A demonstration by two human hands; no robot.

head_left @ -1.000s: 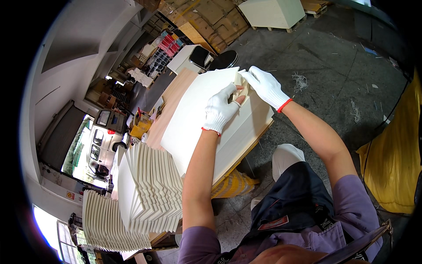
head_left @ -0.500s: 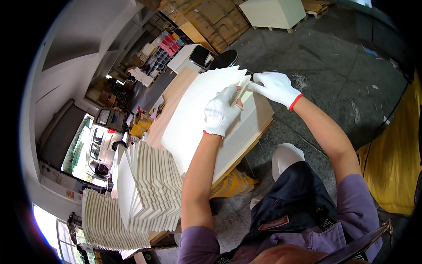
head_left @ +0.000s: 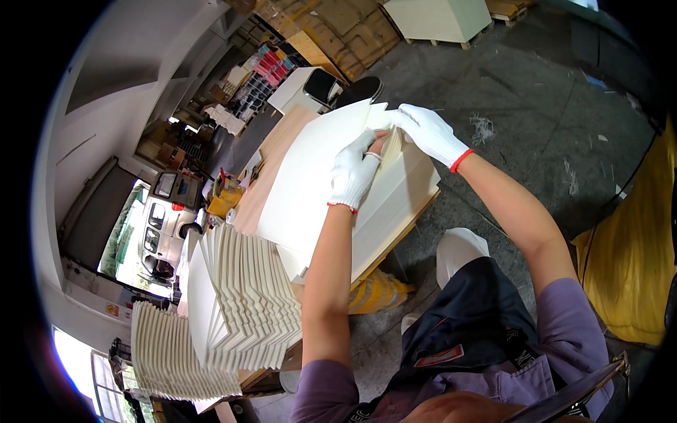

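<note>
A stack of large white sheets (head_left: 303, 169), paper or thin card, lies on the wooden table with its far corner fanned. On its right edge sits my left hand (head_left: 356, 168), in a white glove with a red cuff and some bare fingertips. Its fingers are bent around the edges of several lifted sheets. My right hand (head_left: 427, 132), gloved the same way, is at the far right corner. Its fingers pinch the fanned sheet edges there, with the fingertips partly hidden. Below both hands, more pale sheets (head_left: 405, 180) lie flat.
Folded cream sheets stand in wavy stacks (head_left: 247, 296) at the table's near left. Beyond are a yellow container (head_left: 224, 197) with tools, a black stool (head_left: 363, 92) and a white block on a pallet (head_left: 441, 21). Yellow sheeting (head_left: 631, 247) hangs at right. A van (head_left: 162, 225) shows outside.
My right hand has moved slightly left and up onto the corner, closer to my left hand. The top sheets have shifted a little, and my left hand has turned slightly.
</note>
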